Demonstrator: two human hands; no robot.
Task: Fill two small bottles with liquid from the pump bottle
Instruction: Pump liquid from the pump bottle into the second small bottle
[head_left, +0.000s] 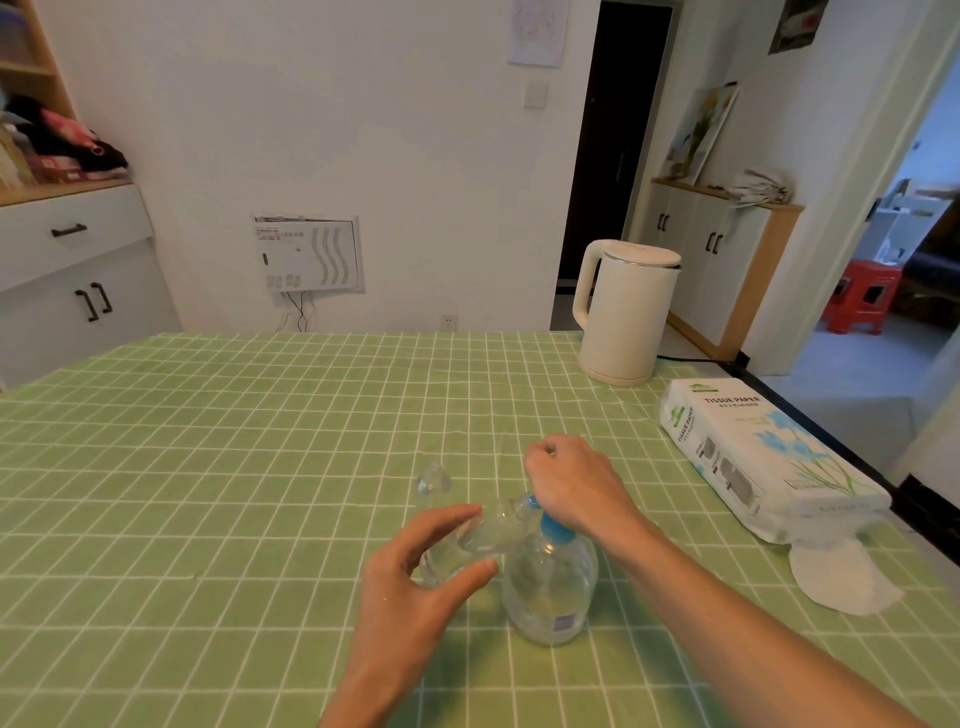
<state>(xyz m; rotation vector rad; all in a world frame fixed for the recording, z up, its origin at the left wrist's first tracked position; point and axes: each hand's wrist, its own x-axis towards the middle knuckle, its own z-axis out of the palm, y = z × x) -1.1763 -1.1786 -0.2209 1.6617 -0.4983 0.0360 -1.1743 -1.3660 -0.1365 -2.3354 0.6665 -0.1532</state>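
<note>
A clear pump bottle with a blue pump head stands on the green checked tablecloth in front of me. My right hand rests on top of the pump head with its fingers curled and covers most of it. My left hand grips a small clear bottle, tilted with its mouth toward the blue spout. A second small clear bottle stands upright just beyond, apart from both hands.
A white electric kettle stands at the table's far right with its cord running off the edge. A pack of tissue paper lies along the right edge, with a white round pad in front of it.
</note>
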